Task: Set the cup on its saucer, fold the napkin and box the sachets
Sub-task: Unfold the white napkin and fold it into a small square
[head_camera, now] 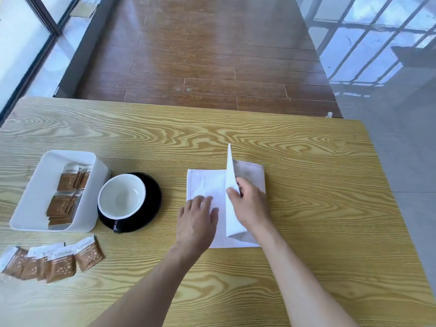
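A white napkin (204, 182) lies flat at the table's middle. My left hand (197, 218) presses flat on its near left part. My right hand (250, 204) pinches the napkin's right flap, which stands upright along a crease. The black cup (122, 197), white inside, sits on its black saucer (154, 197) left of the napkin. A white box (37, 192) at the far left holds several brown sachets (68, 182). Several more brown sachets (59, 261) lie loose on the table in front of the box.
The wooden table (306, 208) ends at a far edge with brown floorboards (200, 55) beyond. Its right edge runs beside grey tiled floor (401, 149). A window frame (30, 43) stands at the far left.
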